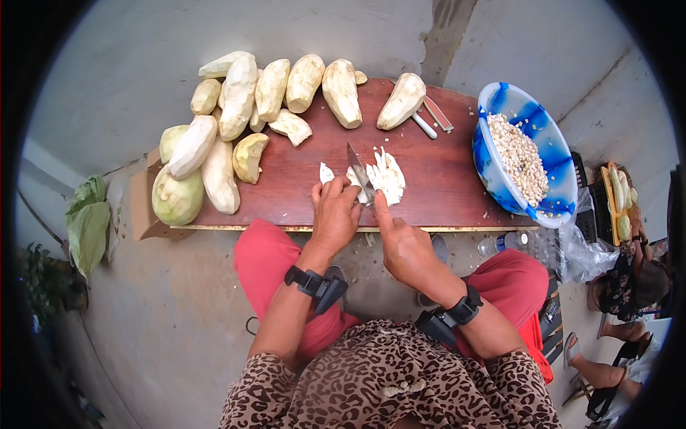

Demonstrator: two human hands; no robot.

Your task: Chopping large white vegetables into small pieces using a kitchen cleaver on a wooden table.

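My right hand (404, 244) is closed round the handle end of a kitchen knife (356, 163), its index finger stretched along the blade, whose tip points away from me. Just left of the blade, my left hand (336, 212) presses pale vegetable pieces (351, 177) against the reddish wooden board (300, 198). A heap of cut white strips (388, 177) lies right of the knife, and one small piece (326, 173) lies beyond my left fingers. Several peeled, pale root-like vegetables (241, 96) are piled at the board's left and far side; one (402, 102) lies apart, farther right.
A blue-and-white basin (485, 161) of small diced pieces (517, 158) stands at the board's right end. A white-handled tool (424, 125) and a red-handled peeler or knife (438, 114) lie near the back. A plastic bottle (502, 244) is on the floor; other people sit far right.
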